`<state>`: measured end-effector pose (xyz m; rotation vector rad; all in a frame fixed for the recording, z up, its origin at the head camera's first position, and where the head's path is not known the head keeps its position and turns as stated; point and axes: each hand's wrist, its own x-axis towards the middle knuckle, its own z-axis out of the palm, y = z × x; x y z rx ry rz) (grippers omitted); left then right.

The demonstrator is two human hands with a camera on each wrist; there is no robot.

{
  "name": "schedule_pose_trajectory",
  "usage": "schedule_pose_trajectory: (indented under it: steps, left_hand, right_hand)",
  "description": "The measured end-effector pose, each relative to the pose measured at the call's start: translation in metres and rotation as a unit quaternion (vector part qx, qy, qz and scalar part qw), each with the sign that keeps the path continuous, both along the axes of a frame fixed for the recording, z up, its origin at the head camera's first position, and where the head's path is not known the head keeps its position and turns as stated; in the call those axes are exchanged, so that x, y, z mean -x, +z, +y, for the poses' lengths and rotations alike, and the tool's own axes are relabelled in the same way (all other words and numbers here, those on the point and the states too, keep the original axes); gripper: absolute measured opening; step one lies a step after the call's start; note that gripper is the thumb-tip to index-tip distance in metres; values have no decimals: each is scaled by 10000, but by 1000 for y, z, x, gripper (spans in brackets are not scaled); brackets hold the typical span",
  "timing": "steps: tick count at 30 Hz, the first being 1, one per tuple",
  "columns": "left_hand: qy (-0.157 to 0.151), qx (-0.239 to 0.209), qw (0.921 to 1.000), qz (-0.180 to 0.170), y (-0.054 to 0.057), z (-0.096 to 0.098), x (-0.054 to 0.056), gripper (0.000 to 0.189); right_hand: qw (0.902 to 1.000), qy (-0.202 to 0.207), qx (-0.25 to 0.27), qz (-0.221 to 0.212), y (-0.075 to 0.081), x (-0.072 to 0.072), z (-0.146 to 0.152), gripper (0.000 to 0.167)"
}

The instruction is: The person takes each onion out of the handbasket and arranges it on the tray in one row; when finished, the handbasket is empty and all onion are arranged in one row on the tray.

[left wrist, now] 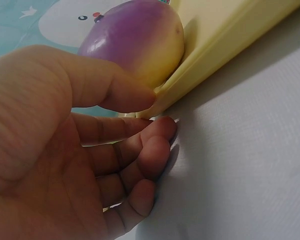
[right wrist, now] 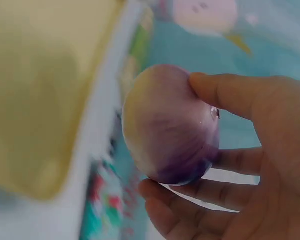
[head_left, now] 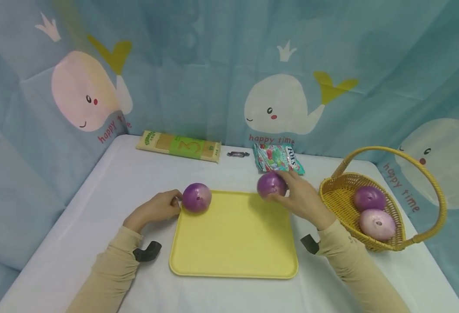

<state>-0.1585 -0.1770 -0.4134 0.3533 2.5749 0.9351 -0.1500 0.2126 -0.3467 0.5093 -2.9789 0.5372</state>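
Note:
A purple onion rests in the far left corner of the yellow tray. At that corner my left hand pinches the tray rim between thumb and forefinger, as the left wrist view shows; its other fingers curl loosely below. Over the tray's far right edge, my right hand holds a second purple onion, thumb on one side and fingers on the other. In the right wrist view this onion appears raised, apart from the tray.
To the right stands a yellow wicker basket with a tall handle, holding two more onions. Along the back lie a packet of noodles, a small dark wrapped candy and a Fox's candy bag. A whale-print curtain hangs behind.

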Motion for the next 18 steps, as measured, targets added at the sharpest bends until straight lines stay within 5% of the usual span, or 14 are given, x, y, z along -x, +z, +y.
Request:
schedule_pose_trajectory:
  steps: [9,18]
  left_hand:
    - [-38,57,10000,70,-4,1,1,44]
    - [-49,77,9998,169,-5,-2,2,44]
  right_hand:
    - [9975,507,-82,-485,-35,2,-42,72]
    - [9955,917,-145,-212,-39,6,-67,70]
